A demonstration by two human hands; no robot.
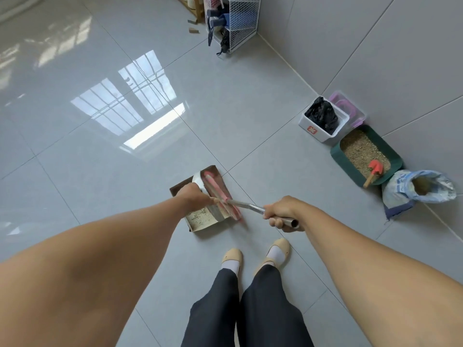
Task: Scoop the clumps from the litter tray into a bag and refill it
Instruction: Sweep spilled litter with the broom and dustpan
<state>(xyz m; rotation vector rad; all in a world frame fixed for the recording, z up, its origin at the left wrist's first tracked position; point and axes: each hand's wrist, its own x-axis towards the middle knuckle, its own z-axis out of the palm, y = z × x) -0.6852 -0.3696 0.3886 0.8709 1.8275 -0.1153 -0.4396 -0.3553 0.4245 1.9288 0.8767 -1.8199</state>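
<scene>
view from a person's head, looking down at a glossy grey tiled floor [100,171] where it meets a grey tiled wall on the right.

two bare forearms reach forward. the left hand [193,196] is curled over the silver upright handle of one dustpan [179,187], gripping it. the right hand [280,214] is wrapped tight round the metal pole of one broom [221,196], near the pole's open end. the broom's pink bristles lie across the dustpan's mouth, touching it. a thin layer of pale grains sits inside the dustpan.

below the hands are two legs in dark trousers and two beige shoes [233,257] with white socks, standing just behind the dustpan.

well apart from the person, a row of things stands along the wall on the right. the one litter tray [337,156] is dark green and holds tan litter. one scoop [375,169] with a red blade and wooden handle lies in its near corner, the handle resting over the rim. touching the tray's far side is one white bin [314,130] with one black bag [323,116] in it. behind the bin is one clear box [349,110] with a purple lid. at the tray's near end, one white and blue litter sack [400,194] stands open.

in the far corner stands one white wire rack [241,23]; its contents are too small to make out.
</scene>
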